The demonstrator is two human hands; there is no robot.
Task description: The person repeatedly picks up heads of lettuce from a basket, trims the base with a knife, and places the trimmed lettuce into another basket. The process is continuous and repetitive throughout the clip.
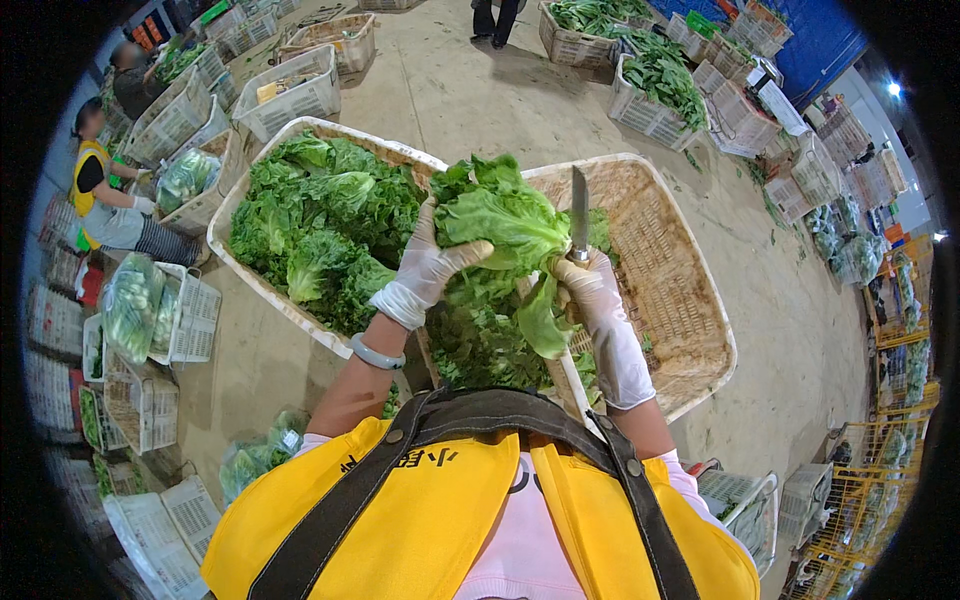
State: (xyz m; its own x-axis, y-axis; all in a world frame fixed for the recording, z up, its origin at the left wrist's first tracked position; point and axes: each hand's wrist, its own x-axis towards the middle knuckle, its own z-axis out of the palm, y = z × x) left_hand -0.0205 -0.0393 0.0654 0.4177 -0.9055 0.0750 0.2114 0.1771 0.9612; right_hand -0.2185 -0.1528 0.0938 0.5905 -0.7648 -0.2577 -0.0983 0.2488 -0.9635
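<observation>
My left hand (435,259), in a whitish glove, grips a head of leafy lettuce (499,217) from its left side. At the stem end, my right hand (589,289), gloved too, is closed around the handle of a knife (580,210) whose blade points up and away from me. A loose-hanging leaf (541,322) touches the right hand's fingers. On the left stands a white plastic crate (281,304) full of lettuce heads (322,217). More leaves (487,341) lie below my hands. A dirty white crate (667,277) at the right holds a few leaves.
A co-worker in a yellow vest (94,176) handles bagged vegetables at the left; another person (135,79) is behind. Someone's dark-trousered legs (495,19) stand ahead. Crates of greens (652,90) are at the upper right, bagged vegetables (131,307) at the left, and yellow racks (862,480) at the right.
</observation>
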